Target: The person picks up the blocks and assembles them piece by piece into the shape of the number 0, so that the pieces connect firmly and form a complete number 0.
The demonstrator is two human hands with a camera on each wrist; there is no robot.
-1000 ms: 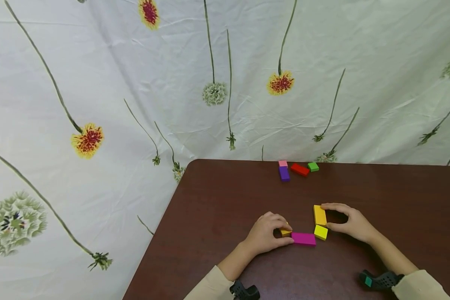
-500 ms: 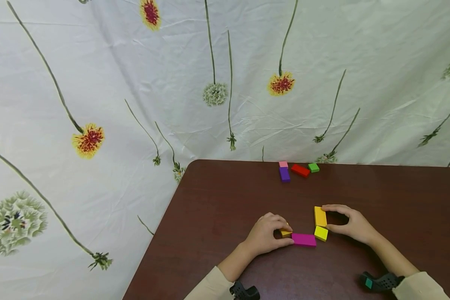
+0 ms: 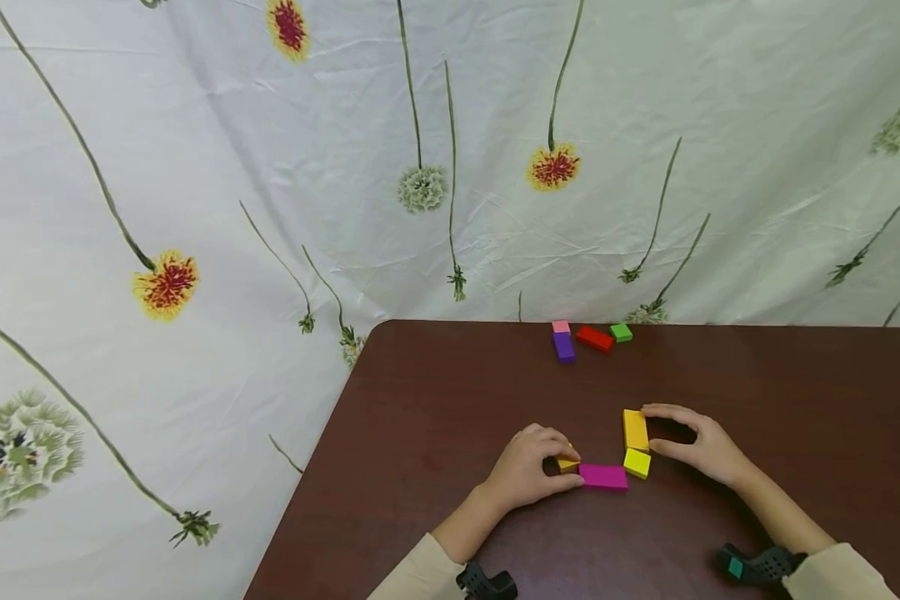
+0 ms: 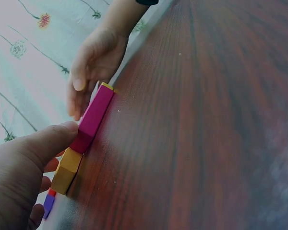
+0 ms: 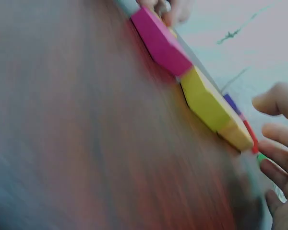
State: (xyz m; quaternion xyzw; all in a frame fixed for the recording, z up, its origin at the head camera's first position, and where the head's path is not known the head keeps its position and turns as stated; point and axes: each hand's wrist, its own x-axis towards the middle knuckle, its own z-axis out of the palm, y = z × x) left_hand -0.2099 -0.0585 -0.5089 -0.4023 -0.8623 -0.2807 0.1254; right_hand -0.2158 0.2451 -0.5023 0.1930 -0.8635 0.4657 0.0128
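My left hand (image 3: 527, 468) curls round an orange block (image 3: 567, 464); its thumb (image 4: 60, 136) lies at the end of a magenta block (image 3: 603, 477). The left wrist view shows the orange block (image 4: 67, 171) meeting that end, with fingers behind it. At the magenta block's right end sits a small yellow block (image 3: 637, 463), and a longer golden-yellow block (image 3: 635, 430) runs away from it. My right hand (image 3: 701, 446) is beside the golden-yellow block, thumb and index fingertips spread along its right side. In the right wrist view its fingers (image 5: 283, 136) are loosely spread.
Near the far edge of the dark brown table (image 3: 435, 400) lie a pink block (image 3: 561, 327), a purple block (image 3: 564, 347), a red block (image 3: 595, 338) and a green block (image 3: 621, 332). A flower-printed cloth (image 3: 345, 125) hangs behind the table.
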